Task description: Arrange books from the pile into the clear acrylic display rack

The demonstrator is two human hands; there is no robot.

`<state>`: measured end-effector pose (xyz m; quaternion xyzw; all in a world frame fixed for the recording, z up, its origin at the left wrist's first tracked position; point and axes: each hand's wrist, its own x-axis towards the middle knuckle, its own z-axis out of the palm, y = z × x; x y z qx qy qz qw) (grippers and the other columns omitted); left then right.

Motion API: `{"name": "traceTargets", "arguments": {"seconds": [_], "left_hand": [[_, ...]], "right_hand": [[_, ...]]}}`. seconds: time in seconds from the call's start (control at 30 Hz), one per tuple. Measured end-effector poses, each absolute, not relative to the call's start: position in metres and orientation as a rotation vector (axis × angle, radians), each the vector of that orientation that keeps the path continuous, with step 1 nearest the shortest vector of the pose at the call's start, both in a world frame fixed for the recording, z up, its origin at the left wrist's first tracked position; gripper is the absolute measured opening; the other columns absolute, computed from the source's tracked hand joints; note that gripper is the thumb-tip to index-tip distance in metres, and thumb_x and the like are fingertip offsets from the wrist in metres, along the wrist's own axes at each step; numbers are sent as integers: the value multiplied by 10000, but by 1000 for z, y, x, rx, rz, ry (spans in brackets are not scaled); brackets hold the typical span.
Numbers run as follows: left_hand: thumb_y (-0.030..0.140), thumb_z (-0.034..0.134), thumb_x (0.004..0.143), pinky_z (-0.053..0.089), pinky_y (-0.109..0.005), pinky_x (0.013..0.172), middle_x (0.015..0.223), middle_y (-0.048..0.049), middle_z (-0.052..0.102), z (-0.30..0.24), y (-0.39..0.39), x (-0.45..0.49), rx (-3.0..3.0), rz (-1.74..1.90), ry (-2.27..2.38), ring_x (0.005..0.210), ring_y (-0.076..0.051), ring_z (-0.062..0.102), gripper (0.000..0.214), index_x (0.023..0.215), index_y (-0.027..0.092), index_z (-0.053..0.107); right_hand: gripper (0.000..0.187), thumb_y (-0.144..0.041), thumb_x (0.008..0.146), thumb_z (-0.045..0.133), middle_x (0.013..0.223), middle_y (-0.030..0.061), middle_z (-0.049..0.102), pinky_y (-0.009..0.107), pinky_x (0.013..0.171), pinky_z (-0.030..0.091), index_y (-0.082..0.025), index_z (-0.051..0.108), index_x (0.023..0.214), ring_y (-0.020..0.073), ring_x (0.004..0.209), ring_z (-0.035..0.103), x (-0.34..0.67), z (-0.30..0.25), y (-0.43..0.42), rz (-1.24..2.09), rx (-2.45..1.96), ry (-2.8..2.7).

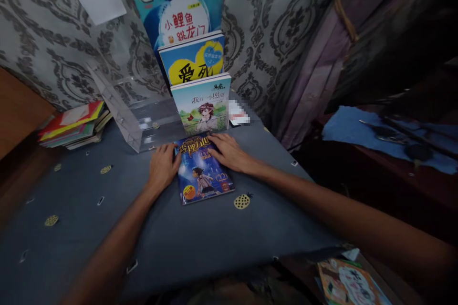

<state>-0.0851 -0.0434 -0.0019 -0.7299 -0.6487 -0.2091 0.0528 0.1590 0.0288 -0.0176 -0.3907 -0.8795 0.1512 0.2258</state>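
Observation:
A dark blue comic book [203, 174] lies flat on the grey-blue cloth [107, 228] in front of a clear stepped stand [132, 124]. My left hand [162, 167] rests on the book's left edge, fingers together and curled at its upper corner. My right hand [231, 152] lies on the book's upper right corner, fingers stretched along its top edge. Behind the book stand three books in rising tiers: a pale one with a girl [202, 105], a blue and yellow one [193, 59], and a tall teal one [179, 5].
A stack of colourful books [77, 126] lies at the left on the cloth. A patterned curtain [282, 24] hangs behind. To the right sits a dark table with a blue cloth [358, 128]. Another book [348, 283] lies below at the lower right.

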Motion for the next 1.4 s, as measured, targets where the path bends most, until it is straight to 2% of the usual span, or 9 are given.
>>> {"name": "traceTargets", "arguments": {"seconds": [0.1,0.27,0.37,0.57,0.7,0.83,0.93,1.17,1.4], "left_hand": [[280,487,974,487,-461,967,1125,-125,695,-7,-44,-84,-2209,-666,-1980,1099,-298,607,269,1193,194,617],[267,477,969,485,-455,980,1140,-122,693,-8,-45,-82,-2268,-796,-2010,1114,-289,610,274,1188,190,621],[268,491,941,502,-458,968,1128,-116,706,-8,-43,-85,-2283,-1000,-2059,1077,-281,630,278,1168,192,632],[356,515,897,566,-374,868,1159,-107,708,-16,-34,-89,-2199,-1840,-2228,1003,-228,697,300,1145,199,574],[407,666,766,570,-308,758,1243,-115,672,-20,-31,-86,-1825,-2371,-2400,890,-181,702,530,1231,205,510],[382,836,587,552,-254,680,999,-69,727,-14,-32,-78,-1574,-2780,-2534,780,-168,701,637,1131,171,580],[330,898,518,550,-244,637,861,-37,741,-6,-35,-74,-1631,-2925,-2635,697,-161,696,652,1078,167,607],[252,928,518,571,-267,627,893,-44,770,1,-40,-71,-1753,-3025,-2634,689,-185,721,668,1088,183,587],[235,923,566,576,-263,648,916,-32,758,3,-44,-68,-1813,-3227,-2399,715,-175,720,676,1145,194,576]], "right_hand": [[440,-333,1006,510,1379,177,619,550,1070,448,-151,574,1402,338,1280,539,150,-17,35,340,-1130,-2433],[460,-329,1018,473,1384,211,611,548,1058,449,-97,573,1402,348,1283,532,145,-20,32,297,-1186,-2397],[448,-321,1018,476,1401,190,611,536,1064,452,-130,576,1410,335,1294,537,145,-21,30,272,-1194,-2395],[493,-312,1029,445,1447,210,579,520,1098,441,-59,540,1442,342,1340,516,144,-18,28,282,-1249,-2427],[489,-310,1029,435,1455,194,578,512,1108,435,-78,541,1446,333,1342,515,144,-18,27,260,-1252,-2427],[506,-314,1032,419,1462,197,570,501,1116,423,-67,525,1461,337,1349,505,144,-19,27,272,-1277,-2432],[509,-316,1030,419,1466,194,566,495,1124,413,-76,516,1469,331,1355,499,145,-20,27,287,-1269,-2428],[518,-317,1003,449,1426,207,590,515,1128,413,-95,501,1468,327,1331,526,151,-29,30,383,-1174,-2318],[795,-452,885,648,1313,174,648,514,1011,511,-180,327,1559,325,1188,643,163,-35,40,823,-1076,-1946]]}}
